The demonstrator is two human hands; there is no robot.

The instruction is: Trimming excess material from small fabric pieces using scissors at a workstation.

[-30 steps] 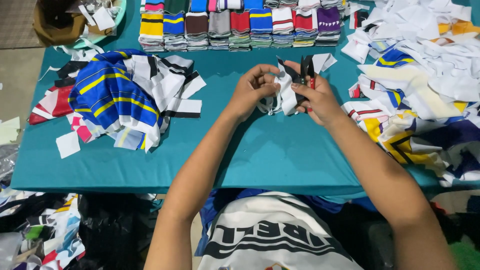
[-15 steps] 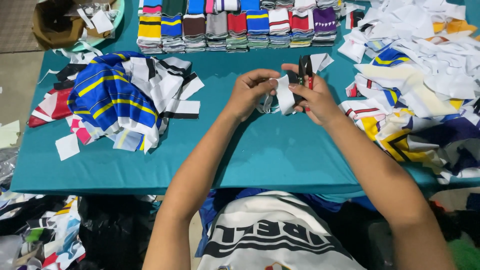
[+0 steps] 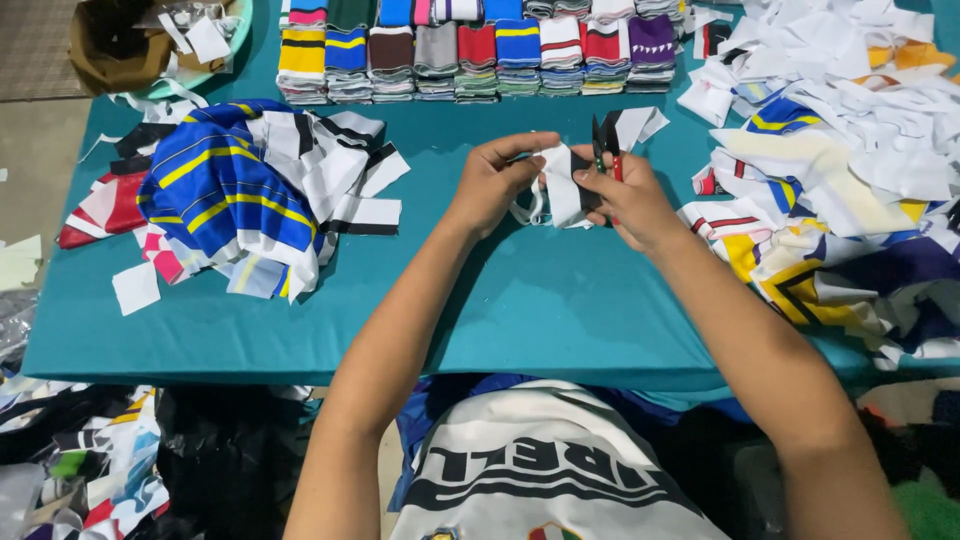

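Surface: teal table (image 3: 520, 320), folded striped stacks (image 3: 470, 45) lined up at 12 o'clock, loose scraps (image 3: 850, 130) heaped at 3.
Left hand (image 3: 490, 185): pinched shut on the white-and-black fabric piece (image 3: 560, 185), held mid-table.
Right hand (image 3: 630, 200): clamped on small snips (image 3: 603, 160).
Tip, probably: cloth is best kept taut, blades close to the edge.
Change: piece looks pulled a bit flatter than half a second ago.
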